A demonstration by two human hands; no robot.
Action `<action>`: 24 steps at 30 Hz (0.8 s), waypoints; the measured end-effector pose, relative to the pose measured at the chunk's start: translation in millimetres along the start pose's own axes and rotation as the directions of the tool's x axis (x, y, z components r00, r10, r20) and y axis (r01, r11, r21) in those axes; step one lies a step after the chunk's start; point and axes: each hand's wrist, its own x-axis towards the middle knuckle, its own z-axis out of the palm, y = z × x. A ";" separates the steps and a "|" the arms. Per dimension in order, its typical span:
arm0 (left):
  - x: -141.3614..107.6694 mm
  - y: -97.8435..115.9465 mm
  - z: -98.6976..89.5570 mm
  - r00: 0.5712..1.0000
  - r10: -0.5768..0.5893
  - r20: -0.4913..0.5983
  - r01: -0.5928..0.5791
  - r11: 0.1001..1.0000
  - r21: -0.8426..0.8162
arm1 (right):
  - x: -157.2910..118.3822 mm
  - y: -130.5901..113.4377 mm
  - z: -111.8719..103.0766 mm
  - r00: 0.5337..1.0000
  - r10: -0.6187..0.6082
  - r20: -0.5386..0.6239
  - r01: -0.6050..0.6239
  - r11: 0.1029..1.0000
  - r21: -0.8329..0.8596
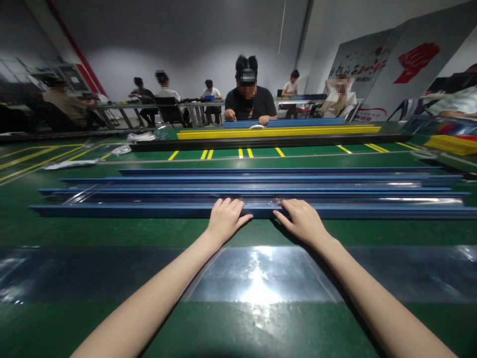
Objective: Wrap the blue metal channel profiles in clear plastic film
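Observation:
Several long blue strips lie side by side across the green table. My left hand [226,218] is closed over the nearest blue strip [122,212], its fingers curled over the far edge and its thumb along the near side. A short way to the right, my right hand [302,219] grips the same strip in a like manner. Clear film shows between the strips, just beyond my fingers. Closer to me, a wide transparent sheet [261,273] lies flat under my forearms and reflects the light.
Farther back lie a black strip [216,143], a yellow strip [298,131] and another blue strip [320,121], where a person in black works. Crumpled plastic [141,136] sits at left. A yellow tray [452,145] stands at right. More people sit behind.

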 end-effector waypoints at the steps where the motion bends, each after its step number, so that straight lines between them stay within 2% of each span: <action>1: 0.1 0.0 0.1 1.000 0.001 0.000 -0.001 1.000 -0.001 | 0.0 -0.1 0.2 1.000 -0.002 0.000 0.002 1.000 -0.001; 24: 0.9 0.6 -1.0 1.000 -0.012 0.022 0.012 1.000 -0.001 | -0.1 1.1 2.9 1.000 -0.025 -0.002 0.025 0.999 -0.020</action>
